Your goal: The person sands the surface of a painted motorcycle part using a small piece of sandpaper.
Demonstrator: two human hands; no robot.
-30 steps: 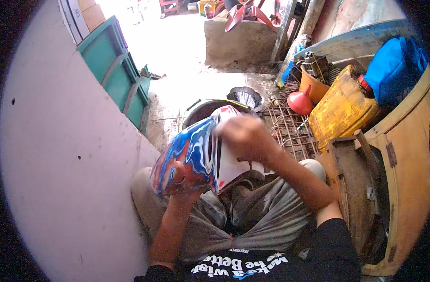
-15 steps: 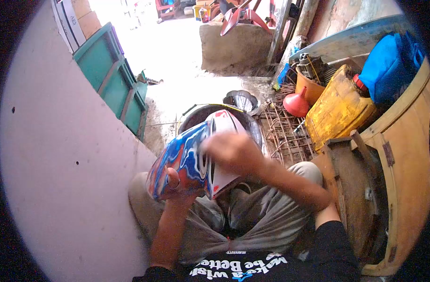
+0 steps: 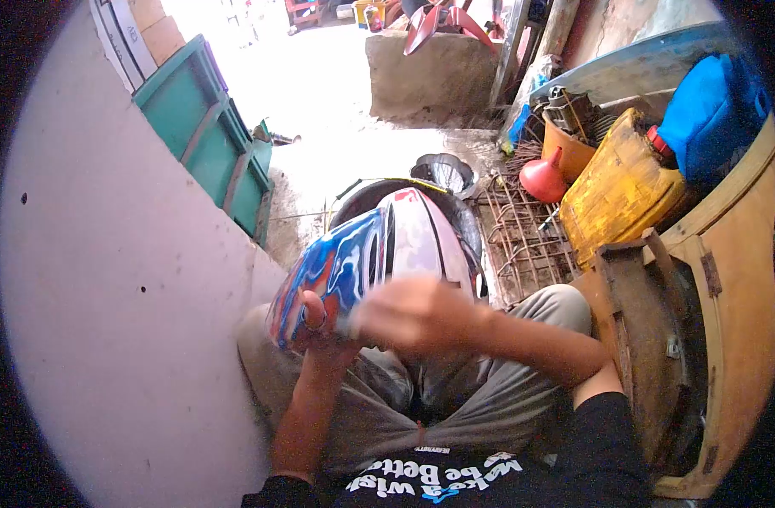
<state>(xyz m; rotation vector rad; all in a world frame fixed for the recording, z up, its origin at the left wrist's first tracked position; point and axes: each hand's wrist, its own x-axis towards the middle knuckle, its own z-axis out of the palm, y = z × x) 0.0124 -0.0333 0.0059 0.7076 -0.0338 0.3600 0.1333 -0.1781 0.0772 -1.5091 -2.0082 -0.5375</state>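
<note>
Kinda cluttered floor (image 3: 319,173) here, with a swirly blue panel (image 3: 341,258) up over the person's lap (image 3: 480,402), left hand (image 3: 322,332) wrapped round its near end, right hand (image 3: 425,313) a curled blur alongside, can't tell if it's holding anything.

Bright daylight (image 3: 294,76) is washing out the floor (image 3: 307,161). A pale, spotted wall (image 3: 108,279) is filling the left, a teal panel (image 3: 171,102) is standing beyond it, a low concrete wall (image 3: 430,80) is rising farther off, and wooden panelling (image 3: 747,296) is edging the right.
</note>
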